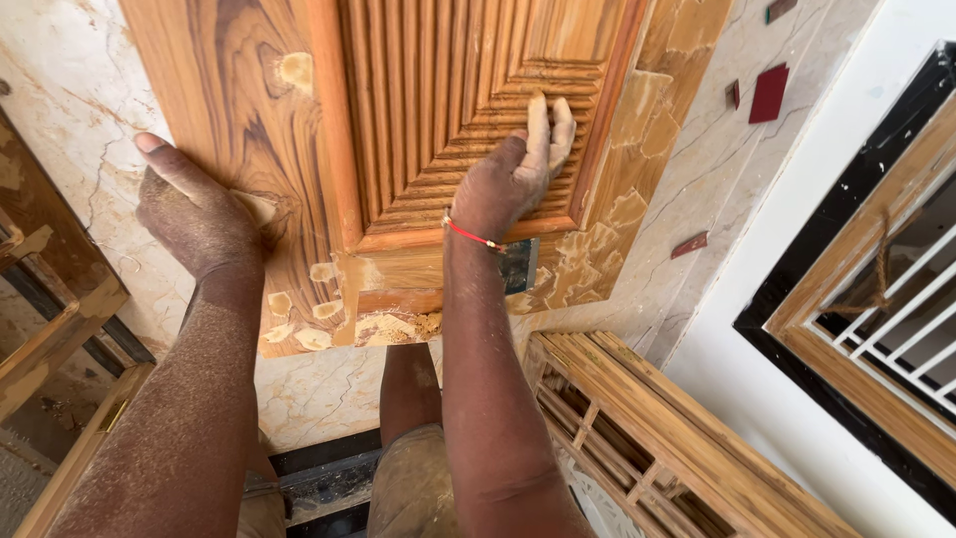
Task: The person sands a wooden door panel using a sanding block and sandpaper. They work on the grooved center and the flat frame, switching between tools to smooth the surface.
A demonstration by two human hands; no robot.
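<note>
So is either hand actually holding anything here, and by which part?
Nothing is plainly gripped. The left hand lies flat on the wooden door; the right hand presses its fingers on the ribbed panel. Anything under them is hidden.

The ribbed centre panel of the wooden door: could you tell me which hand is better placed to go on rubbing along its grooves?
Probably the right hand: its fingers already press on the ribbed panel, while the left hand lies flat on the smooth door frame.

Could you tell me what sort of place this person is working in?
Probably a house under finishing or a joinery site: a carved wooden door panel patched with pale filler lies on a marble floor, wooden window frames stand nearby, and both dusty hands rest on the panel.
</note>
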